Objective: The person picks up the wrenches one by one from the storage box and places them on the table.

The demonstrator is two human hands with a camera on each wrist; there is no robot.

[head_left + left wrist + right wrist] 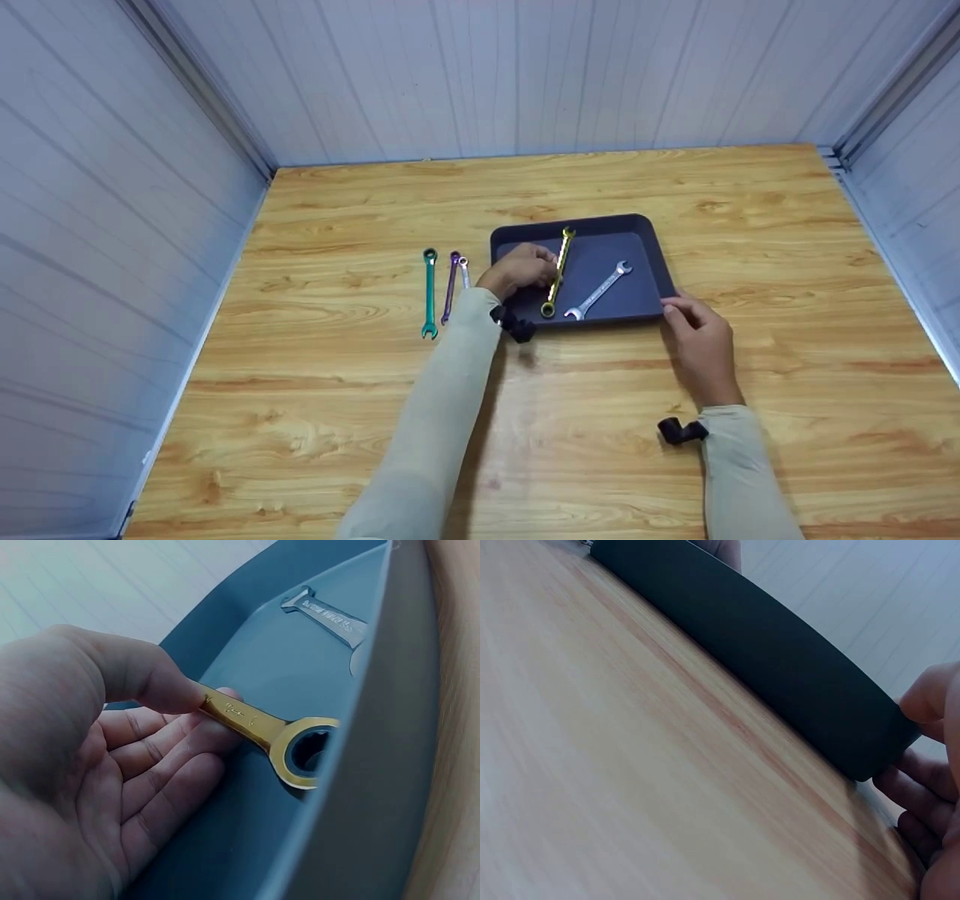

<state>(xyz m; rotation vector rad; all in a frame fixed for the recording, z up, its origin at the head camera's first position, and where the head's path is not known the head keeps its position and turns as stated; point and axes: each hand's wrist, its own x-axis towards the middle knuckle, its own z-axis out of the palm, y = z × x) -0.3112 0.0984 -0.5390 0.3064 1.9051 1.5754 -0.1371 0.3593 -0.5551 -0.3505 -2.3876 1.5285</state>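
Observation:
A gold combination wrench [559, 270] is pinched between the thumb and fingers of my left hand [523, 268], inside a dark tray [652, 262]. Its ring end [304, 752] points toward the tray's near wall in the left wrist view. To its right, a silver open-end wrench [600, 291] lies slanted on the tray floor. At the tray's near right corner, my right hand [703, 341] grips the wall with thumb and fingers, as the right wrist view [922, 765] also shows.
Left of the tray lie a teal wrench [430, 294], a purple wrench [451, 289] and a small silver wrench [464, 271], partly hidden by my left forearm. White panel walls [480, 75] border the wooden table [337, 420] at the back and sides.

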